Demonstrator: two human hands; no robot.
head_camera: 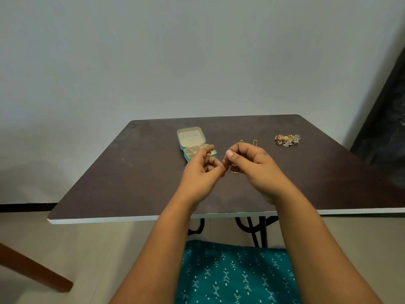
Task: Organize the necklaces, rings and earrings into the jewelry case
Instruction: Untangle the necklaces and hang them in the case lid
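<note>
1. Gold chain, a thin necklace (208,160), hangs pinched in the left hand (202,172), fingers curled narrow around it. The right hand (247,163) pinches closed on its other end, where a small ring-shaped piece (235,171) dangles. Both hover above the tabletop (131,172).
2. Risk: the slack chain could knot or slip from either pinch.
3. Just beyond, the teal jewelry case (191,141) lies open; a snag on its compartment walls seems possible.
4. Farther right, the pile of earrings and rings (287,140) waits, well apart.
</note>
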